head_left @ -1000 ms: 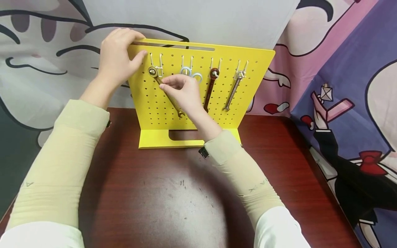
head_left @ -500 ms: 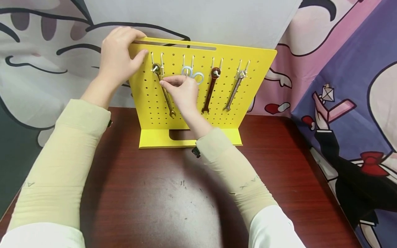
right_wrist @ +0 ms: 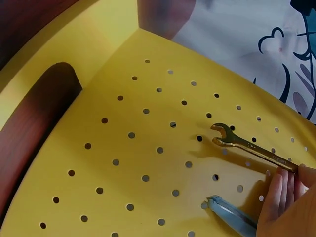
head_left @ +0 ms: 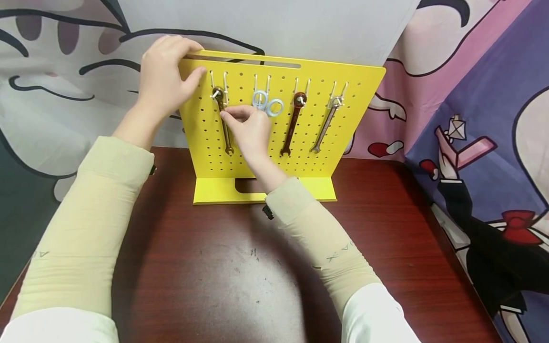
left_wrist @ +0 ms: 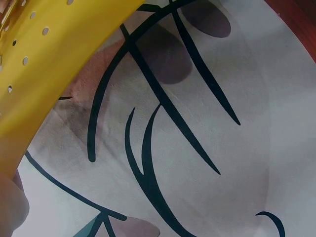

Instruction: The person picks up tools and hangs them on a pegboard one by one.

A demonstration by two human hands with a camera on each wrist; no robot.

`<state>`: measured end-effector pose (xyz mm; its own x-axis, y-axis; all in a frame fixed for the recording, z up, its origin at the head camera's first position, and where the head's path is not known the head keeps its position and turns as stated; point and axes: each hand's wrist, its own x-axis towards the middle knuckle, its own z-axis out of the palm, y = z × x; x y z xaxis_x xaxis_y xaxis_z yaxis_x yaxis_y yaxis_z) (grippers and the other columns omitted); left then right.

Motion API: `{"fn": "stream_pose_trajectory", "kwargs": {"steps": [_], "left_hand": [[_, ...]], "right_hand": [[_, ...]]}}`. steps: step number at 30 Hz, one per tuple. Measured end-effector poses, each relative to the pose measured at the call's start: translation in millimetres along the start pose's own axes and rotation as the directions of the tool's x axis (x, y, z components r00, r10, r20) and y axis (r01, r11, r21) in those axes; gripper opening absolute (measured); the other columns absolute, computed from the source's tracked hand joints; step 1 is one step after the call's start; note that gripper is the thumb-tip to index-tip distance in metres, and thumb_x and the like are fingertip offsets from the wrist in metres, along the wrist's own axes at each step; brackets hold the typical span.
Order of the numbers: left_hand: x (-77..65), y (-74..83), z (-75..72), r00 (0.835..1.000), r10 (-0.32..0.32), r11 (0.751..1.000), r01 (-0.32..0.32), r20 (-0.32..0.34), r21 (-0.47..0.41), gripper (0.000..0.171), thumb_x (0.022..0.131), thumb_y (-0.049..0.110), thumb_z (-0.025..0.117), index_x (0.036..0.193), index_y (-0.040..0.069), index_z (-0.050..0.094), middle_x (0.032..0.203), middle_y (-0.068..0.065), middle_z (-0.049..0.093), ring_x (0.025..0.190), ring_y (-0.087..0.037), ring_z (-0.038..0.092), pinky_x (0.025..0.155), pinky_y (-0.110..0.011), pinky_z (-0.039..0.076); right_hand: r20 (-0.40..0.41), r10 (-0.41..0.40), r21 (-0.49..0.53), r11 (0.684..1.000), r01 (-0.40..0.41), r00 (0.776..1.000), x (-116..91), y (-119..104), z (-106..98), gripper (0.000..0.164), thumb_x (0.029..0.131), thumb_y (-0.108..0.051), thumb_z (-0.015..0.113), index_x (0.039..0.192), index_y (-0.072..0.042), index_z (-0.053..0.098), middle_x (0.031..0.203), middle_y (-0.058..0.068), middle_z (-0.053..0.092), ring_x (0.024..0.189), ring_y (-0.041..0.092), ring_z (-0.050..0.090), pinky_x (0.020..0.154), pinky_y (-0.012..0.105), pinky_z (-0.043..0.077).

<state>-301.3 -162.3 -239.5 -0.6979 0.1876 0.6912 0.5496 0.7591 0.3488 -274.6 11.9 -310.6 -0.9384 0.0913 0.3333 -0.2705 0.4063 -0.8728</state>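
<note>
My left hand (head_left: 165, 71) grips the top left corner of a yellow pegboard (head_left: 364, 78), its thumb on the front face. In the left wrist view only part of that hand (left_wrist: 12, 205) shows beside the board. Thumb and fingertips of my right hand (head_left: 253, 131) pinch the shaft of a gold combination wrench (head_left: 226, 136), whose ring end sits at the leftmost hook. From the right wrist view, the open end of this wrench (right_wrist: 224, 136) stands a little off the board. Light-blue-handled scissors (head_left: 268, 107) hang just beyond my right hand, partly hidden by it.
A dark red wrench (head_left: 293, 125) and a silver wrench (head_left: 326, 125) hang farther right on white hooks. The pegboard's foot (head_left: 214, 191) stands on a reddish-brown table (head_left: 377, 214). Printed cartoon cloth (head_left: 450, 143) covers the walls behind and to the right.
The gold wrench's ring end has shifted slightly right and up to the hook. Its lower end has swung left, so it hangs steeper. My right forearm has moved left; my left hand stays put.
</note>
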Motion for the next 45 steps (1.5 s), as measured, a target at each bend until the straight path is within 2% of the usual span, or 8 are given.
{"fn": "stream_pose_trajectory", "kwargs": {"steps": [9,14,20,25,31,36,40,45], "left_hand": [[0.3,0.0,-2.5,1.000,0.002,1.000,-0.002,-0.001,0.002,0.032,0.099,0.014,0.070,0.128,0.000,0.071,0.129,-0.019,0.074,0.127,-0.039,0.062,0.115,-0.050,0.046],[-1.3,0.3,-3.9,1.000,-0.012,1.000,0.012,0.008,0.003,0.033,0.099,0.014,0.069,0.129,0.000,0.071,0.131,-0.019,0.073,0.128,-0.038,0.061,0.117,-0.049,0.045],[-2.8,-0.2,-3.3,1.000,-0.024,1.000,0.024,0.014,-0.003,0.034,0.100,0.015,0.069,0.131,0.001,0.070,0.132,-0.019,0.073,0.130,-0.037,0.060,0.118,-0.049,0.044],[-3.2,-0.1,-2.6,0.999,-0.029,0.999,0.029,0.027,0.020,0.034,0.101,0.015,0.068,0.133,0.002,0.069,0.133,-0.018,0.072,0.130,-0.037,0.059,0.119,-0.047,0.043],[-3.0,1.2,-2.3,0.998,-0.033,0.998,0.030,0.051,0.060,0.035,0.103,0.017,0.066,0.136,0.004,0.068,0.136,-0.017,0.071,0.131,-0.036,0.057,0.126,-0.042,0.036],[-4.1,1.0,-3.1,1.000,-0.020,0.995,0.018,0.021,0.095,0.035,0.104,0.018,0.066,0.137,0.007,0.069,0.137,-0.016,0.071,0.135,-0.036,0.055,0.128,-0.042,0.032],[-5.2,1.6,-5.1,1.000,0.013,0.993,-0.011,-0.014,0.119,0.035,0.104,0.017,0.067,0.138,0.010,0.069,0.139,-0.013,0.071,0.138,-0.034,0.056,0.129,-0.041,0.030],[-10.2,4.0,-9.2,0.997,0.072,0.990,-0.069,-0.021,0.126,0.038,0.105,0.018,0.065,0.142,0.011,0.067,0.149,-0.010,0.066,0.145,-0.031,0.053,0.134,-0.038,0.024]], "right_hand": [[0.017,-0.027,-0.090,0.996,0.028,0.999,1,-3,1,0.017,0.093,-0.024,0.084,0.106,-0.012,0.084,0.104,0.002,0.084,0.089,0.012,0.079,0.074,0.013,0.056],[0.046,-0.019,-0.071,0.997,0.023,0.999,-1,-2,1,0.018,0.093,-0.022,0.084,0.108,-0.012,0.083,0.106,0.002,0.084,0.090,0.011,0.078,0.076,0.013,0.057],[0.066,-0.041,0.001,0.999,0.041,0.997,-8,4,-3,0.016,0.094,-0.016,0.083,0.107,-0.008,0.083,0.107,0.005,0.084,0.089,0.015,0.077,0.077,0.014,0.058],[0.106,-0.080,0.067,0.995,0.073,0.991,-18,12,-16,0.016,0.095,-0.012,0.081,0.109,-0.003,0.082,0.108,0.011,0.083,0.090,0.021,0.078,0.079,0.018,0.060],[0.128,-0.131,0.104,0.988,0.118,0.983,-32,27,-35,0.020,0.094,-0.008,0.080,0.112,0.001,0.079,0.109,0.016,0.081,0.094,0.027,0.078,0.086,0.021,0.063],[0.160,-0.147,0.112,0.985,0.130,0.976,-43,41,-53,0.025,0.095,-0.009,0.080,0.117,0.002,0.077,0.111,0.017,0.080,0.100,0.028,0.077,0.094,0.027,0.062],[0.180,-0.194,0.061,0.981,0.186,0.964,-52,51,-68,0.030,0.095,-0.009,0.079,0.122,0.002,0.075,0.119,0.017,0.078,0.110,0.029,0.075,0.103,0.032,0.059],[0.197,-0.273,-0.057,0.956,0.289,0.942,-62,67,-88,0.035,0.096,-0.010,0.078,0.128,0.001,0.071,0.126,0.016,0.074,0.119,0.029,0.070,0.108,0.038,0.056]]}}
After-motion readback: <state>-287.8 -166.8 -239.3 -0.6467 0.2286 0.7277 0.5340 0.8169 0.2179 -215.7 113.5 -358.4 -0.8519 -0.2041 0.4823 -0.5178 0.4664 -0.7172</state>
